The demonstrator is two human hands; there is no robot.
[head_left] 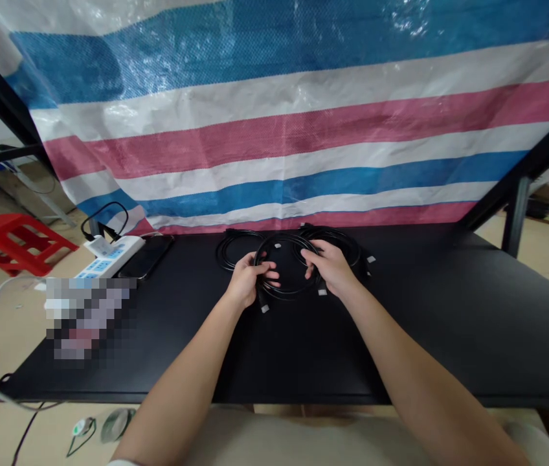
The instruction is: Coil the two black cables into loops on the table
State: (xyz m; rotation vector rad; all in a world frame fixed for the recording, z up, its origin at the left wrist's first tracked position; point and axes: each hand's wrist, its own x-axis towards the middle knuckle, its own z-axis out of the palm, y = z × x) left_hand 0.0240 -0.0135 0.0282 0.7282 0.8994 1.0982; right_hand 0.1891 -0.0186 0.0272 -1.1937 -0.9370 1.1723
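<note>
Between my two hands is a coiled black cable (287, 294), held just above the black table. My left hand (250, 278) grips the left side of the loop, thumb over it and fingers curled underneath. On the right side of the loop, my right hand (330, 265) closes its thumb and fingers round the cable. Two connector ends with pale tips hang from the coil, one below each hand. Behind on the table lie another coiled black cable (223, 252) to the left and more coiled black cable (352, 243) to the right, partly hidden by my right hand.
A white power strip (112, 259) with a plug stands at the table's left, beside a dark phone (145, 255). A blurred-out patch covers something in front of them. A striped plastic sheet (279, 142) hangs behind the table (449, 310). A red stool (17, 243) is at far left.
</note>
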